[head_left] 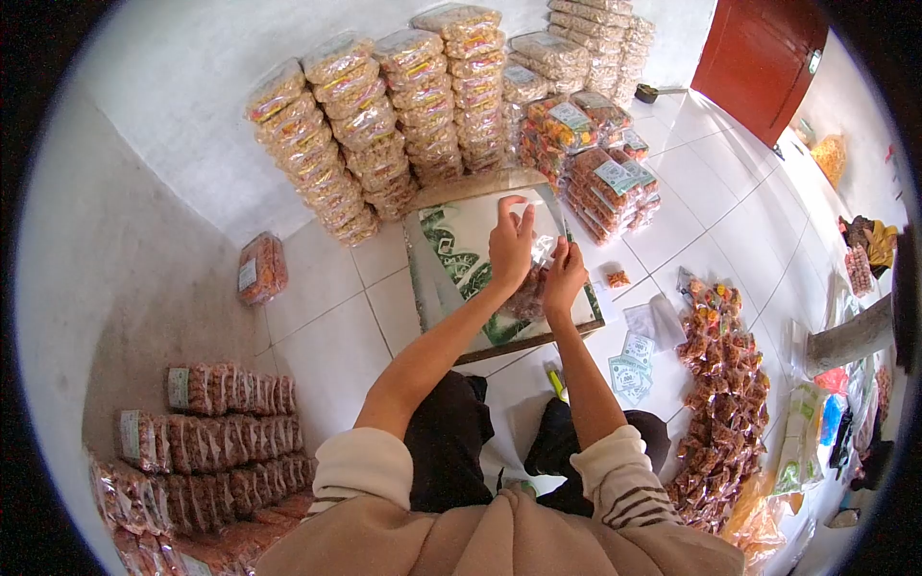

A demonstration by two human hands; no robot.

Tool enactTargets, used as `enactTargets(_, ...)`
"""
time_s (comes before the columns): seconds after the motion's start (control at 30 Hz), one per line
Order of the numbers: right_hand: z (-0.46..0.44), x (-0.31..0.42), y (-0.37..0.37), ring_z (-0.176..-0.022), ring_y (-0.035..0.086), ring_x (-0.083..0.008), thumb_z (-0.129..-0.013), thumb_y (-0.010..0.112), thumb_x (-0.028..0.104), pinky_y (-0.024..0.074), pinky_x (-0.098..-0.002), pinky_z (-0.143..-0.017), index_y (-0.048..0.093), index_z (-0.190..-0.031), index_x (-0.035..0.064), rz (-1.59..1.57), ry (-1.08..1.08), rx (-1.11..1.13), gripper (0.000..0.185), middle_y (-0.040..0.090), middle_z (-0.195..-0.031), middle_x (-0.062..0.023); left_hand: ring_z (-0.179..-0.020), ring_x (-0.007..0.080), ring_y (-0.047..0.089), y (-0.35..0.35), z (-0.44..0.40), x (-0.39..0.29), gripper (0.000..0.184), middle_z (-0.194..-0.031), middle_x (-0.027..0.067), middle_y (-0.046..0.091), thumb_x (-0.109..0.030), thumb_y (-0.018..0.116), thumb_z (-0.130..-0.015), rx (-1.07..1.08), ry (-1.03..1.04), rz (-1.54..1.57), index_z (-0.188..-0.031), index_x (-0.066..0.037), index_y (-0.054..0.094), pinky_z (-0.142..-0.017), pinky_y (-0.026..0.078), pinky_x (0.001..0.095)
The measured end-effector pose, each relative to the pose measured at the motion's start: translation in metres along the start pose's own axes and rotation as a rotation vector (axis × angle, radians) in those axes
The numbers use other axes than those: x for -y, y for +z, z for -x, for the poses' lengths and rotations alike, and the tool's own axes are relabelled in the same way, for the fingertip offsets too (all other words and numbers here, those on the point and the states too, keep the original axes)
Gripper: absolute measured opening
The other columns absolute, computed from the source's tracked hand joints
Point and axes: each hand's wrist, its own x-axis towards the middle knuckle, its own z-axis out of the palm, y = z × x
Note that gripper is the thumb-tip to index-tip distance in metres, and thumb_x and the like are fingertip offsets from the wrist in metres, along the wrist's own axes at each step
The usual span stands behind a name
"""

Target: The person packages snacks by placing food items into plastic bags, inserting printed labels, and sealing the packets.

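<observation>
A clear plastic bag [524, 300] with reddish-brown contents is between my hands, over a low table [437, 331] with a green and white printed top. My left hand [512, 245] is at the bag's upper part, its fingers bent around the clear film. To its right, my right hand [565, 276] pinches the bag's right side. The contents hang low in the bag, partly hidden by my wrists.
Tall stacks of packed bags [336, 125] stand behind the table, with brown and colourful packs [610, 192] at their right. Small packets [720, 413] lie in a long heap at the right, beside paper labels [631, 370]. More packs [221, 432] line the lower left.
</observation>
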Motion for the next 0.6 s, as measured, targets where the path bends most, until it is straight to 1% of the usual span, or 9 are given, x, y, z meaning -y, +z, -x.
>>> enactTargets(0.07,-0.001,0.001,-0.005,-0.047,0.031,-0.0128,-0.088,0.045,0.029,0.0293,-0.03,-0.045,0.043,-0.063,-0.0013,-0.033,0.025,0.003,0.039,0.039,-0.049,-0.0087,-0.055,0.0213,0.052,-0.003,0.005,0.001,0.033,-0.056,0.0073,0.05,-0.035,0.052,-0.082,-0.068,0.043,-0.063,-0.083,-0.001,0.05,-0.053,0.038,0.034)
enactTargets(0.1,-0.002,0.003,-0.006,-0.052,0.039,-0.0193,-0.088,0.044,0.029,0.0318,-0.0335,-0.053,0.045,-0.063,-0.0003,-0.028,0.087,0.039,0.038,0.044,-0.054,-0.0097,-0.055,0.0213,0.052,-0.005,0.009,0.006,0.033,-0.056,0.0073,0.05,-0.035,0.052,-0.082,-0.065,0.044,-0.063,-0.083,-0.001,0.05,-0.053,0.038,0.034)
enactTargets(0.13,-0.002,0.004,-0.007,-0.056,0.046,-0.0258,-0.088,0.044,0.028,0.0343,-0.037,-0.062,0.047,-0.063,0.0008,-0.024,0.149,0.077,0.038,0.049,-0.059,-0.0108,-0.058,0.0236,0.051,-0.008,0.015,0.012,0.034,-0.058,0.0083,0.051,-0.035,0.052,-0.082,-0.012,0.07,-0.225,-0.08,-0.001,0.05,-0.056,0.038,0.0352)
enactTargets(0.17,-0.002,0.004,-0.005,-0.056,0.046,-0.0258,-0.088,0.044,0.028,0.0343,-0.037,-0.062,0.047,-0.063,0.0008,-0.026,0.15,0.078,0.038,0.049,-0.059,-0.0108,-0.06,0.0259,0.051,-0.01,0.017,0.017,0.035,-0.06,0.0094,0.051,-0.035,0.052,-0.082,0.04,0.095,-0.388,-0.078,-0.001,0.05,-0.06,0.037,0.0365)
enactTargets(0.23,-0.002,0.001,-0.001,-0.053,0.047,-0.0262,-0.088,0.045,0.027,0.0363,-0.0359,-0.054,0.047,-0.063,0.0,0.079,0.031,-0.001,0.037,0.05,-0.058,-0.0116,-0.06,0.0276,0.051,-0.011,0.017,0.02,0.036,-0.06,0.0099,0.051,-0.036,0.053,-0.081,0.036,0.156,-0.433,-0.075,-0.001,0.05,-0.062,0.036,0.038)
enactTargets(0.37,-0.005,0.005,-0.004,-0.048,0.047,-0.0237,-0.088,0.045,0.028,0.0369,-0.0346,-0.051,0.048,-0.062,-0.001,0.077,-0.033,-0.028,0.038,0.05,-0.054,-0.0122,-0.058,0.0287,0.049,-0.006,0.019,0.022,0.036,-0.058,0.01,0.05,-0.036,0.054,-0.08,-0.015,0.263,-0.447,-0.067,-0.002,0.048,-0.067,0.032,0.0376)
enactTargets(0.43,-0.006,0.017,-0.011,-0.05,0.048,-0.0209,-0.088,0.045,0.029,0.0376,-0.0335,-0.051,0.05,-0.064,-0.0016,-0.072,0.18,0.115,0.039,0.05,-0.053,-0.0118,-0.056,0.027,0.048,-0.007,0.021,0.018,0.035,-0.056,0.0085,0.049,-0.034,0.055,-0.08,-0.016,0.211,-0.411,-0.066,-0.003,0.046,-0.066,0.032,0.0362)
enactTargets(0.5,-0.008,0.013,-0.009,-0.05,0.047,-0.0191,-0.087,0.046,0.03,0.0378,-0.0331,-0.051,0.05,-0.064,-0.0018,-0.063,0.202,0.151,0.04,0.05,-0.053,-0.0116,-0.054,0.0253,0.046,-0.009,0.021,0.016,0.033,-0.054,0.0071,0.047,-0.032,0.056,-0.08,-0.021,0.154,-0.378,-0.064,-0.004,0.044,-0.066,0.031,0.0349)
enactTargets(0.6,-0.009,0.006,-0.006,-0.051,0.048,-0.0173,-0.086,0.048,0.031,0.0383,-0.0326,-0.052,0.051,-0.064,-0.0016,-0.026,0.208,0.21,0.039,0.05,-0.053,-0.0114,-0.05,0.0223,0.042,-0.01,0.022,0.017,0.031,-0.051,0.0045,0.042,-0.026,0.058,-0.079,-0.05,0.205,-0.348,-0.063,-0.006,0.041,-0.065,0.03,0.0323)
